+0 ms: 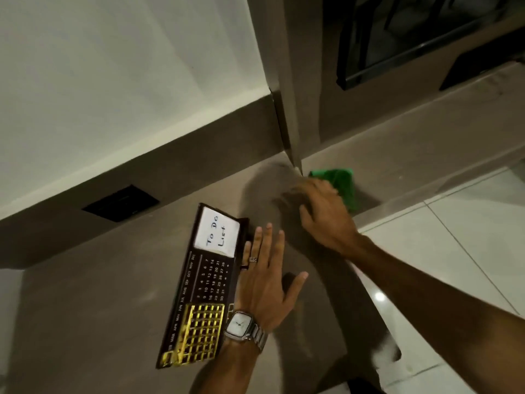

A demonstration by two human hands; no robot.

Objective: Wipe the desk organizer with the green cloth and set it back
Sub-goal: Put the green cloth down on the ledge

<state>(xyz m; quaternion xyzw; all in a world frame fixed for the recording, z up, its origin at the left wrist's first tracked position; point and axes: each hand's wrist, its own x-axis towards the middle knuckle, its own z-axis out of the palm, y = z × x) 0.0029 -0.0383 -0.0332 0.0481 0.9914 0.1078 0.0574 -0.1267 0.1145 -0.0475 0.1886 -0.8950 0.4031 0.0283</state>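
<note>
Desk organizer [203,288] sat on the brown desk top [85,308], its dark face with calendar grid, gold lattice and white "To Do List" card [217,236] tilted up toward you. Whether it lay flat or leaned on a stand could not be told.

Your left hand [265,282] was spread wide, fingers straight, gripping nothing. It sat just beside the organizer's right edge; contact could not be confirmed. Ring and metal wristwatch [241,327] on that hand.

Your right hand [326,214] was beyond and to the right of the left one, blurred, fingers curled down at the near edge of the green cloth [342,184]. Whether it had closed on the cloth could not be told. The cloth lay bunched near the desk's right rim, by the foot of the vertical panel [287,109].

Risks, as judgement:
- Cloth near the rim: a sweeping grab could push it off onto the tiled floor [454,251].
- Organizer unheld: wiping pressure could slide or tip it.
- The card could smear or lift under the cloth.
</note>
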